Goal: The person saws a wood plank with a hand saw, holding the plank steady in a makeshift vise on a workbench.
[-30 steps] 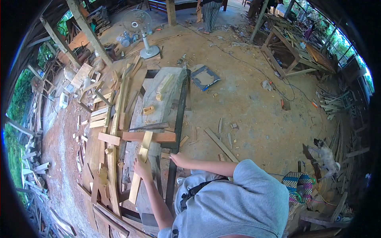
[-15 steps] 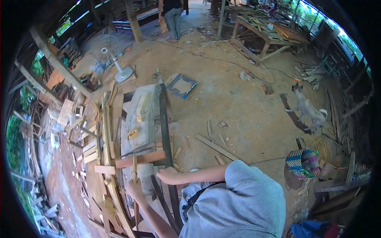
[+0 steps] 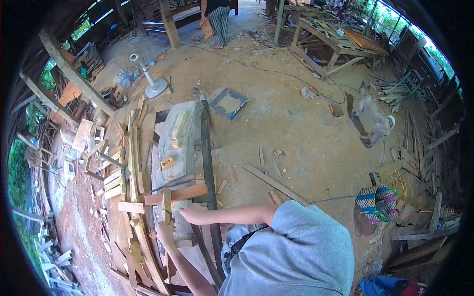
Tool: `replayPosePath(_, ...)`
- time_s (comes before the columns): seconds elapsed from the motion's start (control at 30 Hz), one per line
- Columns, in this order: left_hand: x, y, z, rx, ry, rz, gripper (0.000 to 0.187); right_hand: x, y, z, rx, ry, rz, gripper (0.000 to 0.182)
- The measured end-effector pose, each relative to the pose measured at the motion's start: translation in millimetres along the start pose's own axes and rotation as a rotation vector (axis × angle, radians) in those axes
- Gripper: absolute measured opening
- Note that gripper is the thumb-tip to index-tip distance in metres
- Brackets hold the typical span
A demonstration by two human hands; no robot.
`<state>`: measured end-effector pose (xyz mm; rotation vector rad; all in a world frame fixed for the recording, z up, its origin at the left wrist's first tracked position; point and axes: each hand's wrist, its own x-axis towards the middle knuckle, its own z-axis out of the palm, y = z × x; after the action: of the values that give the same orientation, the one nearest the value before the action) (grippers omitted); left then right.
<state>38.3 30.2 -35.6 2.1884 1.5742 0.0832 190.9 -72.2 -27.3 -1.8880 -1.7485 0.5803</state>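
Note:
My left hand (image 3: 166,234) is closed round the lower part of a narrow upright wooden strip (image 3: 167,201). The strip's upper end crosses a reddish-brown board (image 3: 185,194) that lies across the bench (image 3: 170,128). Just right of the strip, my right hand (image 3: 194,213) is closed, its fingertips pointing toward the strip; what they grip is too small to make out. A short pale block (image 3: 131,207) lies left of the reddish board. Farther up the bench are a small hollow wooden piece (image 3: 167,163) and a pale wood piece (image 3: 178,129).
Long boards (image 3: 140,237) line the bench's left side. A fan (image 3: 156,87) stands beyond it. On the floor are a flat frame (image 3: 228,103), a plank (image 3: 274,183), cables and a woven basket (image 3: 376,203). A dog (image 3: 374,117) is at right; another person (image 3: 218,22) stands at back.
My right hand has moved left, closer to the strip. The camera view has shifted slightly. The dog has moved and turned, and the other person's board shows more.

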Motion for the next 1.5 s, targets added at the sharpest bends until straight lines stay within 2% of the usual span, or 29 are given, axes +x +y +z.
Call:
replayPosePath(0.1, -9, 19, -16, -0.129, -0.070, -0.062, 0.036, -6, 1, -5, -0.041, -0.067, 0.032, 0.014)
replayPosePath(0.17, -9, 15, -13, -0.122, -0.039, -0.053, 0.035, -23, 7, -5, -0.081, -0.117, 0.054, 0.014)
replayPosePath(0.23, -8, 12, -12, -0.116, -0.002, -0.040, 0.034, -47, 22, -7, -0.069, 0.022, -0.027, 0.015)
replayPosePath(0.27, -7, 12, -12, -0.152, -0.005, -0.052, 0.035, -57, 26, -11, -0.071, 0.021, -0.031, 0.015)
replayPosePath(0.33, -6, 10, -9, -0.186, -0.015, -0.064, 0.036, -74, 19, -32, -0.056, -0.118, 0.143, 0.020)
replayPosePath(0.43, -1, 6, -6, -0.110, -0.058, -0.042, 0.037, -75, 16, -37, -0.060, -0.111, 0.131, 0.024)
replayPosePath(0.53, -5, 8, -7, -0.076, -0.007, -0.021, 0.037, -57, 14, -26, -0.046, -0.005, 0.117, 0.021)
replayPosePath(0.7, -7, 10, -8, -0.158, -0.024, -0.040, 0.036, -23, 6, -16, -0.024, -0.033, 0.048, 0.016)
replayPosePath(0.9, -22, 34, -25, -0.089, 0.040, 0.008, 0.033, 10, 1, 8, -0.031, -0.010, 0.043, 0.012)
replayPosePath(0.97, -9, 15, -12, -0.138, 0.014, -0.003, 0.031, 13, 0, 11, -0.024, 0.021, 0.034, 0.012)
replayPosePath(1.07, -12, 19, -17, -0.149, -0.016, 0.000, 0.029, 17, -5, 7, -0.089, -0.021, 0.036, 0.012)
replayPosePath(1.13, -18, 30, -24, -0.112, -0.019, 0.016, 0.028, 24, -2, 12, -0.065, 0.084, 0.016, 0.013)
replayPosePath(1.23, -21, 35, -29, -0.160, -0.046, -0.020, 0.029, 28, -9, 13, -0.070, 0.053, 0.070, 0.013)
replayPosePath(1.33, -18, 26, -24, -0.119, -0.031, 0.014, 0.026, 37, -10, 17, -0.065, 0.069, 0.050, 0.013)
replayPosePath(1.43, -11, 12, -14, -0.209, 0.004, 0.048, 0.024, 38, -11, 14, -0.060, 0.048, 0.036, 0.011)
replayPosePath(1.5, -12, 13, -14, -0.142, -0.002, 0.090, 0.022, 38, -11, 13, -0.051, 0.046, 0.032, 0.011)
